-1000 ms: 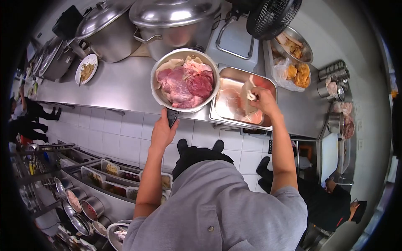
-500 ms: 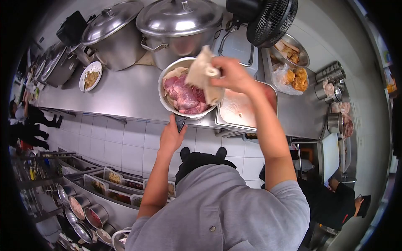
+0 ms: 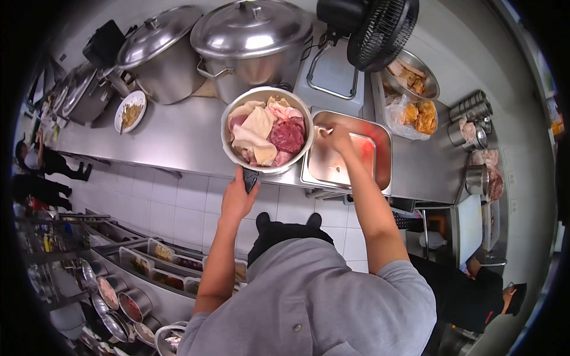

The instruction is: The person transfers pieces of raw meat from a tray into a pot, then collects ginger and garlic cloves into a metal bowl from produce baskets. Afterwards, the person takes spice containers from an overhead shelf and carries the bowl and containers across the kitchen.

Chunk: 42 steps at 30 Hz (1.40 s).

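Note:
My left hand [image 3: 239,199] is closed round the black handle [image 3: 251,179] of a pressure-cooker-style pot [image 3: 226,133] at the counter's front edge. Raw red meat [image 3: 288,135] and pale slabs of skin or fat [image 3: 255,127] fill the pot nearly to its rim. My right hand [image 3: 338,141] is down inside the rectangular metal tray [image 3: 383,160] beside the pot, near its left wall. Its fingers are curled together, and what they hold, if anything, I cannot make out. Reddish liquid and a small scrap [image 3: 338,169] lie on the tray bottom.
Large lidded stockpots [image 3: 252,35] stand behind the pot, with a white bowl of food [image 3: 130,111] to the left. A black fan [image 3: 383,32] overhangs the back. Bagged food [image 3: 415,115] and a metal bowl [image 3: 433,83] sit right. A co-worker in black [image 3: 469,293] is at lower right.
My right hand has moved down and right, from above the pot into the tray. The pale slab it held now lies on the meat. My left hand stays on the handle.

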Each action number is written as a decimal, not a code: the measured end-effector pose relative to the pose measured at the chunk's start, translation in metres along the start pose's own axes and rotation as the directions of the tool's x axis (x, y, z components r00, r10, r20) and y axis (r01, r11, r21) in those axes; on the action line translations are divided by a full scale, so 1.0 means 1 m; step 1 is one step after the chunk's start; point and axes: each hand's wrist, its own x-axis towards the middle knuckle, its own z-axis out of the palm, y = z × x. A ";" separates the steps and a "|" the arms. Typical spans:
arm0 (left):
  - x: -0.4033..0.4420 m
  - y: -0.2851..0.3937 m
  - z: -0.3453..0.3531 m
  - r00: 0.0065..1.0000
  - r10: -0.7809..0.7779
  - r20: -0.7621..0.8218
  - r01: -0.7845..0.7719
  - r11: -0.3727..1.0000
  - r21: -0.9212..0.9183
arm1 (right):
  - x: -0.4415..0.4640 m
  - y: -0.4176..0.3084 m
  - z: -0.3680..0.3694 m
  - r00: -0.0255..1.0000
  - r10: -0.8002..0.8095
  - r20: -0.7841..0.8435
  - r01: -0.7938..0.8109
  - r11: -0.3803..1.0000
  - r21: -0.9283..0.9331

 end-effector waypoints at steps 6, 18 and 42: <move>-0.001 0.007 -0.002 1.000 -0.012 0.015 0.013 0.997 -0.082 | -0.013 -0.017 0.033 0.982 0.181 0.059 -0.180 0.983 -0.030; 0.020 -0.038 -0.012 0.796 -0.059 0.602 0.554 0.471 -0.686 | -0.042 -0.048 -0.079 0.973 0.107 -0.203 -0.044 0.956 0.289; -0.033 -0.035 -0.015 0.954 0.000 0.301 0.189 0.776 -0.601 | -0.098 -0.109 0.015 0.998 0.051 -0.037 -0.039 0.961 0.274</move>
